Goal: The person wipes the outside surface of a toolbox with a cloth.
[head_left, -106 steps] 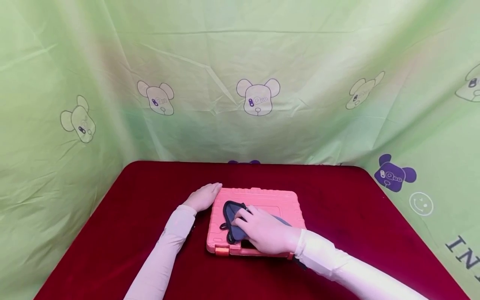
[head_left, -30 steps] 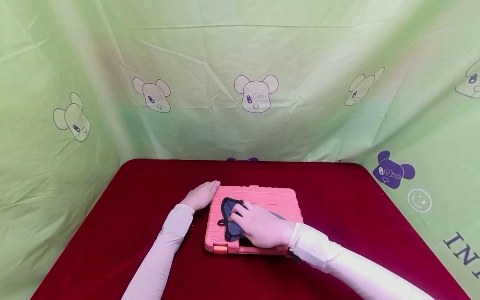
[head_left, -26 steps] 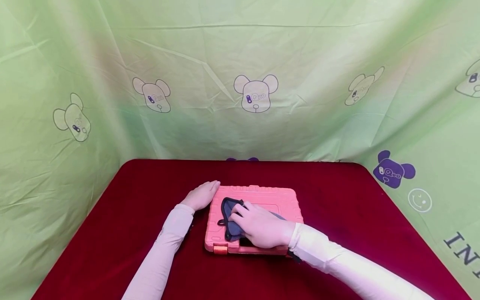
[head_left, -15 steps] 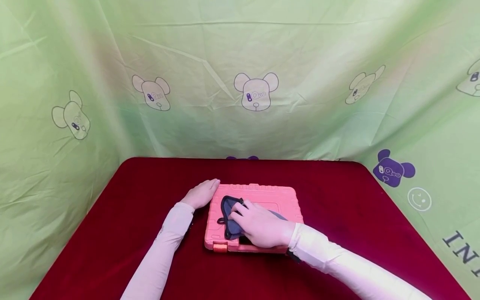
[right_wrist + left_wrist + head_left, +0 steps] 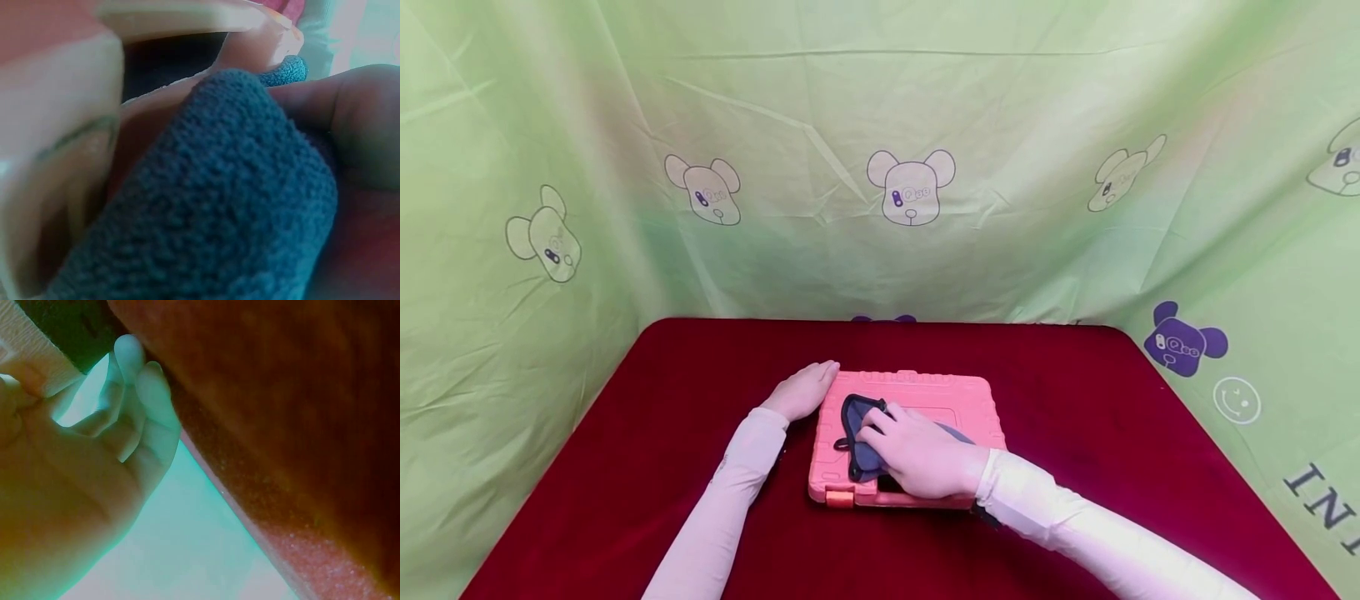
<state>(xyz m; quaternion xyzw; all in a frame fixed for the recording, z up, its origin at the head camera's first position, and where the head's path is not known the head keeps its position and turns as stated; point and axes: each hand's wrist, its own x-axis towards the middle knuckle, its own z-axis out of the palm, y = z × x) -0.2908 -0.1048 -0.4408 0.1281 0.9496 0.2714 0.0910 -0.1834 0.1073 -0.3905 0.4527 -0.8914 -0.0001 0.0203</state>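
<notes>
A pink plastic carrying case [image 5: 917, 380] lies flat on the red tabletop in the head view, its handle and an orange latch [image 5: 840, 499] towards the near edge. My right hand [image 5: 921, 454] bunches a dark blue-grey cloth [image 5: 871, 460] with black edging and holds it down on the lid. Fuzzy pile of the cloth [image 5: 219, 187] fills the right wrist view, beside the case handle. Along the case's far left side, my left hand [image 5: 805, 390] rests with fingers extended at the edge. In the left wrist view, that hand [image 5: 94, 456] shows slightly bent fingers.
A red covered table [image 5: 715, 350] with rounded far corners bears the case. Green curtains [image 5: 820, 100] with printed bear heads enclose it at the back and both sides.
Across the last few seconds the right hand and cloth have shifted only very slightly on the lid. The left hand keeps its place at the case's edge.
</notes>
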